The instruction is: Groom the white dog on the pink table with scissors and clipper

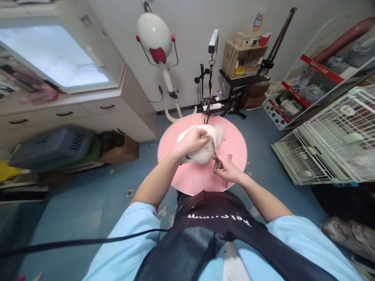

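A small white-furred animal, apparently a dog (202, 157), is on a round pink grooming table (187, 179). My left hand (195, 141) lies over its back, thumb and fingers pinched together on a tuft of its fur; the exact spot is partly covered. Metal scissors (215, 156) are in my right hand (229, 169), at the animal's right side, fingers around the handles. Their blades point up and away from me, close to my left fingertips. A flat purple strip, perhaps a comb (229, 158), lies right of the scissors, partly behind my right hand and wrist.
Behind the table stand a grooming-arm post (213, 47) with dark straps and a white stand dryer (155, 35). White wire cages (331, 136) are on the right. Left are a drawer cabinet (96, 107) and a pet carrier (58, 148). A black cable (88, 242) crosses at lower left.
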A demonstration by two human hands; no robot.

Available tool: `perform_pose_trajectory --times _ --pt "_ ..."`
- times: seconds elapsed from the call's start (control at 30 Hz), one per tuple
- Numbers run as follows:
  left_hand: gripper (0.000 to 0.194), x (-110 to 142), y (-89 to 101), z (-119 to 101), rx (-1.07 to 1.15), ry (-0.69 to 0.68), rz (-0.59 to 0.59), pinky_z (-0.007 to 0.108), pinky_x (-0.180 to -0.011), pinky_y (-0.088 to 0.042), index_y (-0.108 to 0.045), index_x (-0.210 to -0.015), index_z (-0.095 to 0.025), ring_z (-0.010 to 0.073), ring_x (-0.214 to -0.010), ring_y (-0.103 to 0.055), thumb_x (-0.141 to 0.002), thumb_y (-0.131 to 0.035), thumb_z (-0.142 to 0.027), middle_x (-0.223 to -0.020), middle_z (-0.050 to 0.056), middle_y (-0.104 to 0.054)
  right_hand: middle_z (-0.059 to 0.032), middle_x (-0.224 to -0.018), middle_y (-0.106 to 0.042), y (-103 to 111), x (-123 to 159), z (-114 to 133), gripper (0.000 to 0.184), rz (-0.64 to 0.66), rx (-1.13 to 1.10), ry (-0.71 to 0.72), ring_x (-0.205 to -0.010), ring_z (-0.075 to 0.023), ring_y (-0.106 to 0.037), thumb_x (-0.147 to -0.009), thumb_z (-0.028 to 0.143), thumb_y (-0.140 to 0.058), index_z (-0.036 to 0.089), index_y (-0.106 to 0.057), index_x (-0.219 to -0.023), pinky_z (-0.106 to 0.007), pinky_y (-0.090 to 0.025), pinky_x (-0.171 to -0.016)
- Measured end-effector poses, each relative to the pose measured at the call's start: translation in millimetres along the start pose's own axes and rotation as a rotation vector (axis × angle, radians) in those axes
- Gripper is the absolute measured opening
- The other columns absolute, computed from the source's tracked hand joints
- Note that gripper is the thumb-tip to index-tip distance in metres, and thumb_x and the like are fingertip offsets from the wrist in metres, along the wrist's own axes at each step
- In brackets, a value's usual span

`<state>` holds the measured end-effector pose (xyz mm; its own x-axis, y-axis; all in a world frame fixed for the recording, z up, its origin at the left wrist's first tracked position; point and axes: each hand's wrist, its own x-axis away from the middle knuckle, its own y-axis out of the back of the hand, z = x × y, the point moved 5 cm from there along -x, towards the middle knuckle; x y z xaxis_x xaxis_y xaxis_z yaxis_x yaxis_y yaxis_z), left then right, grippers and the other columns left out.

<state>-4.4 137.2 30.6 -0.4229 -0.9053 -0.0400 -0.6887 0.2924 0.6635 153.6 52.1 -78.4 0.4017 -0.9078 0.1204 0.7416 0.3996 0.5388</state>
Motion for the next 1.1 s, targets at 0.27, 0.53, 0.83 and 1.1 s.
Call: perform_pose_trajectory --times 0.27,0.53,0.83,1.1 --pt "0.018 1.2 -0.2 1.3 0.066 -0.012 -0.013 0.026 -0.058 -0.026 -0.047 -0.062 -0.016 0.0083 -0.061 -0.039 -0.079 -0.048 -0.022 -0.064 -0.003 -0.047 -0.0012 -0.085 -0.061 12.7 -2.0 3.8 0.033 0.028 0.032 0.059 -0.074 -0.0150 -0.058 -0.076 0.018 -0.060 0.018 -0.056 -0.109 -0.029 -0.047 -0.072" --pt "0.016 0.0 -1.4 2.1 0.129 -0.058 0.002 0.025 -0.058 -0.027 -0.048 -0.063 -0.015 0.0081 -0.062 -0.039 -0.078 -0.047 -0.019 -0.065 -0.003 -0.047 -0.0018 -0.085 -0.063 28.5 -2.4 8.6 0.021 0.055 0.116 0.115 -0.071 -0.0141 -0.057 -0.078 0.017 -0.057 0.020 -0.055 -0.099 -0.028 -0.045 -0.069" --pt "0.016 -1.2 -2.8 1.2 0.148 -0.078 0.019 0.024 -0.058 -0.027 -0.048 -0.062 -0.016 0.0082 -0.061 -0.040 -0.077 -0.048 -0.020 -0.064 -0.003 -0.047 -0.0005 -0.082 -0.062 38.5 -0.3 6.1 0.029 0.073 0.149 0.121 -0.070 -0.0143 -0.054 -0.076 0.021 -0.063 0.020 -0.058 -0.105 -0.027 -0.045 -0.068" --pt "0.016 -0.2 -3.0 -1.2 0.138 -0.068 0.053 0.027 -0.057 -0.024 -0.044 -0.061 -0.016 0.0079 -0.060 -0.034 -0.076 -0.047 -0.020 -0.062 -0.003 -0.041 0.0007 -0.077 -0.058 48.4 1.0 12.3 0.022 0.071 0.195 0.144 -0.067 -0.0138 -0.052 -0.078 0.019 -0.057 0.021 -0.054 -0.099 -0.026 -0.042 -0.065"
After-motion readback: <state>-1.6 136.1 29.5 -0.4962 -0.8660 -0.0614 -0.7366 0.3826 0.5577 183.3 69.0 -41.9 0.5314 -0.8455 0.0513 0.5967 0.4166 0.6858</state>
